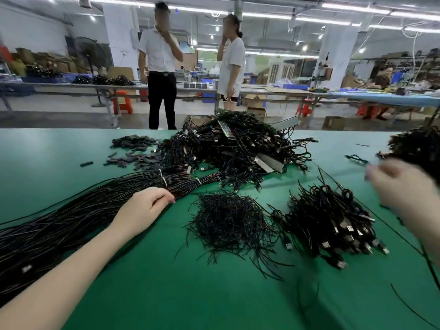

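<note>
- Left hand [145, 207], lower middle of the frame, fingers curled, pinches the wire bundle [78, 213].
- Right hand [402, 186], right edge, is blurred; I cannot tell its grip.
- The bundle has thin glossy black wires and three white ties [163, 181], and it lies on the green table [166, 294].

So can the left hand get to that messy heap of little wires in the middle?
Probably yes. The left hand grips the long wire bundle, and only bare green table lies between it and the heap of little wires. It would have to let go of the bundle first.
</note>
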A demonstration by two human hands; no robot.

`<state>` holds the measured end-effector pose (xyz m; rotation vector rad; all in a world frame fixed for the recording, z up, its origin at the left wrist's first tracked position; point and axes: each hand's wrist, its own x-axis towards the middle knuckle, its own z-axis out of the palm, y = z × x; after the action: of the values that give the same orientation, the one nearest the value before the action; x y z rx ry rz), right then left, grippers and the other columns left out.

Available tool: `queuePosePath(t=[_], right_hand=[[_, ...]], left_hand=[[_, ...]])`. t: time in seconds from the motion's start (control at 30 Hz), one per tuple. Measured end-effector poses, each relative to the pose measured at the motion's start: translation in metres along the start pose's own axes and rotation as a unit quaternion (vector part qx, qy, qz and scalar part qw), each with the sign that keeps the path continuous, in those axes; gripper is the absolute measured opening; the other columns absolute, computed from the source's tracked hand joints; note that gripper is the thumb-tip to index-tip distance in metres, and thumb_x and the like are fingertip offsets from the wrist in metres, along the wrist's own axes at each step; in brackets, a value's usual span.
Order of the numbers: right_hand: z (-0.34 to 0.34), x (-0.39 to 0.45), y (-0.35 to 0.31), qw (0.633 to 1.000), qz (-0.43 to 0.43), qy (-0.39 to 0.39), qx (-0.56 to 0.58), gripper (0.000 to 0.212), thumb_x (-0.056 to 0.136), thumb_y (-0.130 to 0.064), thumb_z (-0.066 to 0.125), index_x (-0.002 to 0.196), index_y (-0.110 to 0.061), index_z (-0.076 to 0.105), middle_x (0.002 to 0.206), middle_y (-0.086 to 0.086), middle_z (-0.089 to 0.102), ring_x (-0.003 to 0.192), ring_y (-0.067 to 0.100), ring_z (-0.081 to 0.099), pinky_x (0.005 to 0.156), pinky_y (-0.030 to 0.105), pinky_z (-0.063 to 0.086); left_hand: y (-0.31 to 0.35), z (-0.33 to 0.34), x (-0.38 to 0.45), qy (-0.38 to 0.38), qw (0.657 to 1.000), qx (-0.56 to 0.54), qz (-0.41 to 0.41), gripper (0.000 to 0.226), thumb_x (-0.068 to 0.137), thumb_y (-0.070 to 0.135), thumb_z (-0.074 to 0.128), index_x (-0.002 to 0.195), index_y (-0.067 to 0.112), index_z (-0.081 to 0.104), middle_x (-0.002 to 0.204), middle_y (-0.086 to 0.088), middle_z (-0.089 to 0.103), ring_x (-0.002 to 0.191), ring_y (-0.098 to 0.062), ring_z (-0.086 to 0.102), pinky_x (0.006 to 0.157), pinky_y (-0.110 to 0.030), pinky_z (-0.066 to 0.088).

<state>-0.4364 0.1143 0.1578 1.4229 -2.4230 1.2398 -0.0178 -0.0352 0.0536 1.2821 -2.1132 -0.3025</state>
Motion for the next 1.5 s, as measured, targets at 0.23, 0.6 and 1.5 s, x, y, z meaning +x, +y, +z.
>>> queuePosePath(t=[0.23, 0.6, 1.5], right_hand=[[0.065, -0.075, 0.036, 0.92, -0.064, -0.083, -0.378, 0.032, 0.095, -0.049, 0.045, 0.099, -0.032, 0.071, 0.087, -0.005, 0.068, 0.08, 0.024, 0.063, 0.056, 0.026, 0.037], [0.11, -0.062, -0.122, 0.908, -0.18, -0.223, 0.306, 0.028, 0.101, -0.03, 0.046, 0.082, -0.022, 0.064, 0.062, -0.007, 0.065, 0.052, 0.002, 0.052, 0.056, 0.022, 0.043], [0.13, -0.09, -0.124, 0.786, -0.072, -0.381, 0.482, 0.037, 0.101, -0.03, 0.044, 0.087, -0.005, 0.068, 0.058, 0.004, 0.063, 0.057, 0.015, 0.057, 0.06, 0.025, 0.053]], left_hand=[[0.041, -0.015, 0.022, 0.008, 0.995, -0.091, -0.027, 0.034, 0.102, 0.012, 0.045, 0.12, 0.034, 0.063, 0.086, 0.004, 0.058, 0.068, -0.01, 0.051, 0.061, -0.014, 0.036], [0.134, -0.012, 0.031, 0.077, 0.896, -0.437, 0.016, 0.059, 0.073, 0.02, 0.08, 0.125, 0.032, 0.057, 0.101, 0.005, 0.073, 0.092, -0.012, 0.066, 0.086, -0.03, 0.054], [0.138, 0.009, 0.024, -0.168, 0.828, -0.533, -0.045, 0.043, 0.097, 0.047, 0.036, 0.111, 0.032, 0.073, 0.118, 0.001, 0.071, 0.089, -0.035, 0.069, 0.076, -0.036, 0.054]])
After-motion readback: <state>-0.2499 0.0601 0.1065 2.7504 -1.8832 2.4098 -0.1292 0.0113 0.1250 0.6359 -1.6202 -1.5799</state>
